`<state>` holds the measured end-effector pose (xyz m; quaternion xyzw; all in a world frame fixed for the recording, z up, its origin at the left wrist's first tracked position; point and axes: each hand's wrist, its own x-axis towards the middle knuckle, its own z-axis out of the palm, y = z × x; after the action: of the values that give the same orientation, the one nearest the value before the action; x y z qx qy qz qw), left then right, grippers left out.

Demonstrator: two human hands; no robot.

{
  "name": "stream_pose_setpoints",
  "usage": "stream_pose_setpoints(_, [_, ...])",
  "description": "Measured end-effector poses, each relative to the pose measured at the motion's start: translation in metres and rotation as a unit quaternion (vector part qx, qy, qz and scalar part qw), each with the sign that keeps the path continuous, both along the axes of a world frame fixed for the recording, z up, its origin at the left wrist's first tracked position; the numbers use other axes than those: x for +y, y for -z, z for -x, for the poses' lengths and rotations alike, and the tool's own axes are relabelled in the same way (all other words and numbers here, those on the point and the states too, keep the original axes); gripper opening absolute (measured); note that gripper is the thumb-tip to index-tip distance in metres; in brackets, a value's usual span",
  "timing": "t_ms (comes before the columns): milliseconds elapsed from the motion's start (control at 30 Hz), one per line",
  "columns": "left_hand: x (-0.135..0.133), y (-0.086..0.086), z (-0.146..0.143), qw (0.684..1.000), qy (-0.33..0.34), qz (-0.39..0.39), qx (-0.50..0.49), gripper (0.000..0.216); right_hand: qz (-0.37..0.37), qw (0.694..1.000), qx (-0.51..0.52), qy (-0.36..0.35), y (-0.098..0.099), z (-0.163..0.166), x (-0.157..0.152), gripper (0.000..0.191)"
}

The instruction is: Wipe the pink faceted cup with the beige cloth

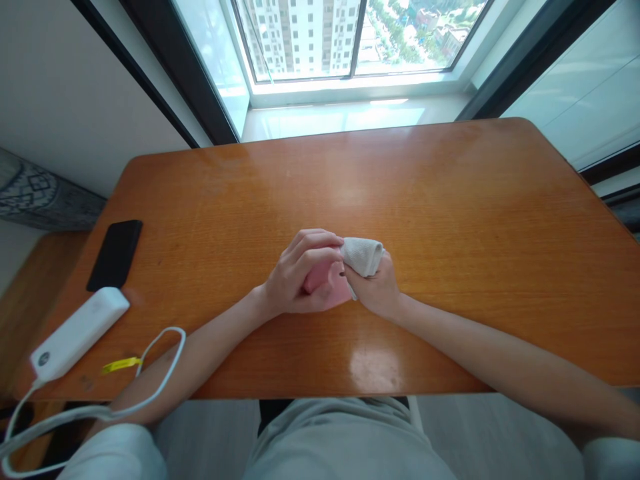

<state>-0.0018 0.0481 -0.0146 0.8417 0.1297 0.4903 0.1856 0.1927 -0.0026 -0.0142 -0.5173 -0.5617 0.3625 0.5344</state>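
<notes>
At the middle of the wooden table (450, 220), my left hand (300, 270) curls its fingers around a small pink object (334, 285) that it mostly hides. My right hand (376, 288) grips a folded white cloth (363, 255) and presses it against the top of the pink object. Both hands touch each other just above the table surface. I cannot make out what the pink object is.
A black phone (116, 253) lies flat near the left edge. In front of it sits a white power bank (77, 333) with a white cable (150, 387) looping off the front edge. A window is beyond the table's far edge.
</notes>
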Motion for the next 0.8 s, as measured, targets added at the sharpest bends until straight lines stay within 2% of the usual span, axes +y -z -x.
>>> stream_pose_setpoints(100, [-0.003, -0.007, -0.002, 0.991, 0.037, 0.126, -0.023, 0.035, -0.006, 1.0, 0.002, -0.002, 0.004, -0.001, -0.003, 0.015])
stream_pose_setpoints(167, [-0.005, -0.01, -0.003, 0.973, 0.052, 0.224, -0.036, 0.033, -0.003, 1.0, 0.002, -0.007, 0.004, -0.001, -0.003, 0.019])
stream_pose_setpoints(300, [-0.007, -0.016, -0.006, 0.908, 0.05, 0.414, -0.046, 0.032, 0.004, 1.0, -0.015, -0.007, 0.0, -0.001, -0.003, 0.033])
stream_pose_setpoints(400, [-0.004, -0.019, -0.007, 0.864, 0.046, 0.499, -0.054, 0.032, 0.006, 1.0, -0.025, -0.011, -0.002, -0.001, -0.004, 0.033])
stream_pose_setpoints(533, [0.002, -0.021, -0.006, 0.824, 0.039, 0.563, -0.05, 0.034, -0.011, 0.999, -0.028, -0.017, 0.0, -0.001, -0.007, 0.026])
stream_pose_setpoints(633, [0.005, -0.02, -0.007, 0.809, 0.04, 0.584, -0.041, 0.04, -0.007, 0.999, -0.028, -0.028, 0.002, -0.001, -0.008, 0.026])
stream_pose_setpoints(733, [0.003, -0.016, -0.01, 0.819, 0.005, 0.57, -0.061, 0.042, 0.009, 0.999, -0.021, -0.027, 0.0, 0.001, -0.005, 0.03])
stream_pose_setpoints(800, [-0.001, -0.012, -0.011, 0.855, -0.049, 0.507, -0.098, 0.037, 0.012, 0.999, -0.015, -0.025, -0.003, 0.002, -0.003, 0.031])
